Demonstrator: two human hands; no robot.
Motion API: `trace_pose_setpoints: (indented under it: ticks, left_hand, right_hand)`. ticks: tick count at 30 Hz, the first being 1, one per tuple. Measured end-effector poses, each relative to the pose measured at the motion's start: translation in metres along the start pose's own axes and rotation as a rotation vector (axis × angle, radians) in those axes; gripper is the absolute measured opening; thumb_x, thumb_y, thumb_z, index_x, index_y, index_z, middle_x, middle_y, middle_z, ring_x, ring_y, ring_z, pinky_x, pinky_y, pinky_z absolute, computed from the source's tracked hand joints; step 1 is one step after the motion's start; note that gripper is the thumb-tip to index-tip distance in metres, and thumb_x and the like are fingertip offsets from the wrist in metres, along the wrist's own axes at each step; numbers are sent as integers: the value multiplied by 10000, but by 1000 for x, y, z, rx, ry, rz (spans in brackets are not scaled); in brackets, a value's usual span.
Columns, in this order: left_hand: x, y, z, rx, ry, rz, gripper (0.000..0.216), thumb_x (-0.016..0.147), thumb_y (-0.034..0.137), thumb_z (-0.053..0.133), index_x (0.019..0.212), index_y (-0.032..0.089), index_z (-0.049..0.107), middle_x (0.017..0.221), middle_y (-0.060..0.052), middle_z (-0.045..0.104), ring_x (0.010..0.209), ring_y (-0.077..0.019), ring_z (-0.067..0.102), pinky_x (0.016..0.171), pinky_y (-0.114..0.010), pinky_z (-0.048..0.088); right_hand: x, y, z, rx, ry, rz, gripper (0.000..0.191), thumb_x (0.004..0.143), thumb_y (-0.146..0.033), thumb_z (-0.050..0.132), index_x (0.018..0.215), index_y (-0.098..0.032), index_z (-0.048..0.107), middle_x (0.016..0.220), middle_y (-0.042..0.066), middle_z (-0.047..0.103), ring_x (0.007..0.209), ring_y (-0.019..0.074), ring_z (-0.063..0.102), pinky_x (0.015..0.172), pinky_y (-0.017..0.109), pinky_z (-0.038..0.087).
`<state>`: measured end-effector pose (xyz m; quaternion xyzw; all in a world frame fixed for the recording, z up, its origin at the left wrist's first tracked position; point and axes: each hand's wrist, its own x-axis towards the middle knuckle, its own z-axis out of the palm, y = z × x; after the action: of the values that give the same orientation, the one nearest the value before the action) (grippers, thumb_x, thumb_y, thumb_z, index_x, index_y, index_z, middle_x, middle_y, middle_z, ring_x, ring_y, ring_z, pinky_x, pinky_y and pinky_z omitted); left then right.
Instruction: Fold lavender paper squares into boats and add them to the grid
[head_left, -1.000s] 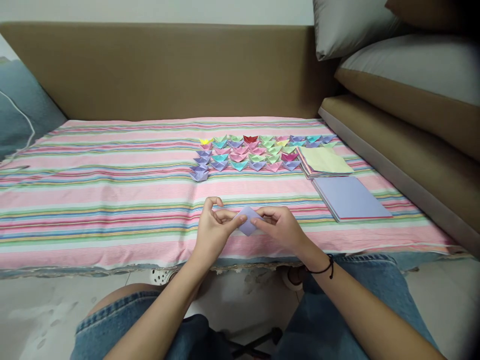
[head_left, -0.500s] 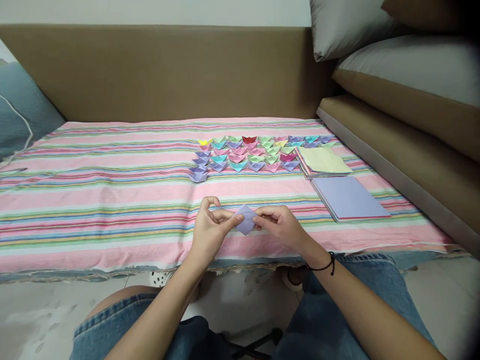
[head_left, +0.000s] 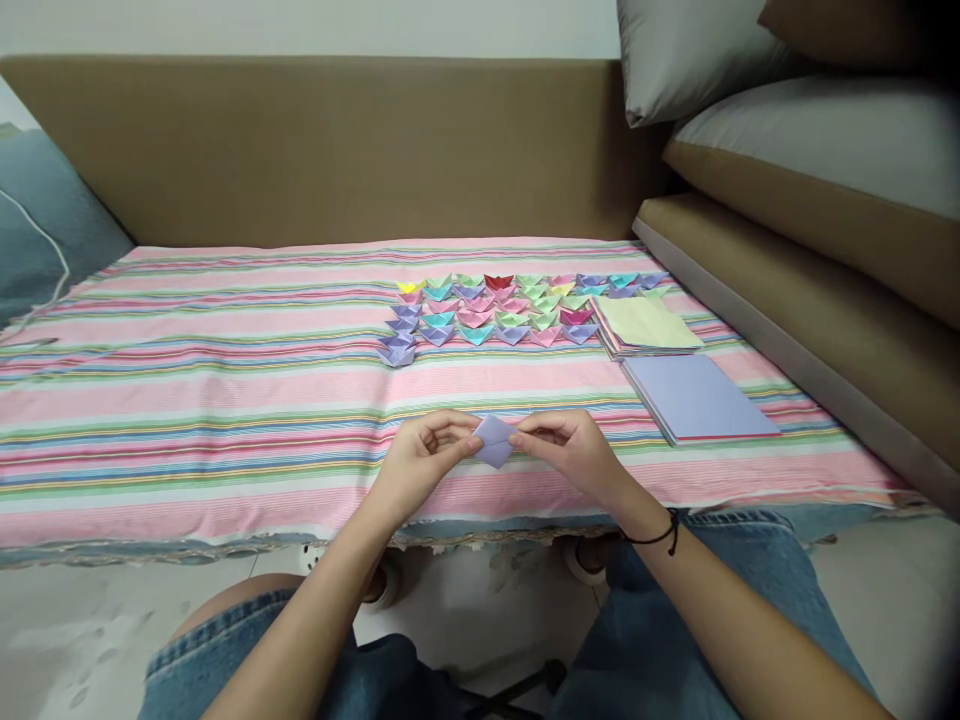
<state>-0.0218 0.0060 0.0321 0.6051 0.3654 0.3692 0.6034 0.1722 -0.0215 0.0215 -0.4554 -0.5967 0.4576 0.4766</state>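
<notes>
A small lavender folded paper (head_left: 495, 443), diamond-shaped with a crease across it, is held above the striped cloth near its front edge. My left hand (head_left: 429, 452) pinches its left corner between thumb and fingers. At the right corner, my right hand (head_left: 571, 450) pinches it the same way. Beyond the hands stand rows of small folded paper boats (head_left: 474, 318) in several colours, with lavender ones (head_left: 397, 350) at the left end.
A pale yellow-topped paper stack (head_left: 651, 325) lies right of the boats, and a lavender-topped stack (head_left: 697, 397) in front of it. The striped cloth (head_left: 187, 390) covers the seat. Cushions (head_left: 810, 300) are piled along the right side.
The raised fingers of my left hand have come down to the paper's upper left edge. The folded paper has shifted slightly right, still between both hands.
</notes>
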Motion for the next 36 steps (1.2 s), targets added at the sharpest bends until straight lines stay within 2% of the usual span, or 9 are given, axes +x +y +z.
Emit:
trace_pose_setpoints:
  ticks: [4,7,11,14,17,22,27,31,36]
  left_hand:
    - [-2,-1,3,177,32,102,174,745,257,668,893,167,654,858,-45,680,810,-179,633,745,-287,486]
    - [-3,-2,4,392,136,207,87,736,253,679,783,180,687,742,-25,651,733,-160,578,681,-267,446]
    - [-1,-2,2,349,122,333,53,767,211,653,780,186,699,802,-50,657,744,-159,568,668,-271,432]
    - [0,0,-1,244,42,366,84,769,164,646,828,191,698,917,-73,613,903,-187,578,785,-301,452]
    - [-1,3,-1,202,-66,350,148,736,152,682,872,209,699,954,-65,573,962,-191,567,849,-315,452]
    - [-4,4,2,185,-137,289,159,716,182,709,874,199,703,987,-70,552,1006,-199,554,884,-322,455]
    - [-4,-6,9,-12,28,133,288,730,170,686,998,202,586,978,-42,548,815,-131,611,709,-257,502]
    - [-3,-7,11,-24,4,50,457,680,135,716,1061,222,479,972,-13,542,706,-89,620,615,-206,481]
    - [-2,-7,17,-97,88,58,498,681,180,714,1064,233,400,1010,-20,544,749,-87,603,648,-214,488]
  right_hand:
    - [-2,-1,5,-239,70,-205,106,758,-230,625,709,-179,704,680,49,686,646,181,620,593,301,481]
    - [-4,-3,9,-388,117,-397,112,774,-191,605,714,-194,700,628,38,658,616,172,590,605,314,464]
    - [-4,-5,6,-334,67,-524,109,738,-263,695,835,-215,704,741,52,690,730,198,613,711,356,481]
    - [-3,-4,2,-175,24,-435,165,768,-374,664,823,-226,710,882,77,684,885,222,618,805,382,482]
    - [-2,-1,0,10,19,-209,148,797,-357,633,822,-226,697,1039,85,640,994,223,601,821,367,493]
    - [-2,5,3,239,-82,108,286,680,-306,742,905,-205,596,873,46,659,817,185,648,702,312,516]
    - [-5,6,8,267,-103,96,345,704,-250,717,893,-240,428,743,-36,578,640,115,574,563,233,447]
    - [-6,4,11,151,-164,80,261,745,-235,666,874,-223,439,696,-50,514,567,84,491,520,211,386]
    - [-5,2,15,195,38,87,287,704,-263,678,813,-222,415,637,-79,432,511,74,450,481,200,375]
